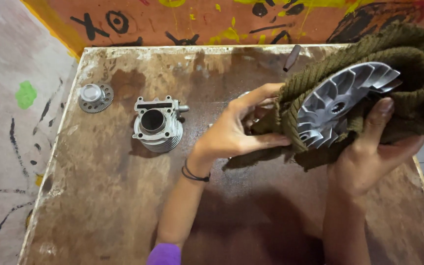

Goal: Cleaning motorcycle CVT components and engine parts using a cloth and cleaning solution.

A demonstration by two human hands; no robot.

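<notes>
Count on the stained brown wooden tabletop (114,196) — metal parts: one silver finned engine cylinder (156,124), one small round toothed gear disc with a pale hub (95,96), one silver vaned pulley disc (342,103) — three in total. One olive-green ribbed knit cloth (408,54). One dark short cylindrical pin (292,57) near the far edge. Hands: two.

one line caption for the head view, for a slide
Two hands hold a finned metal disc in an olive knit cloth above a stained table.
</notes>
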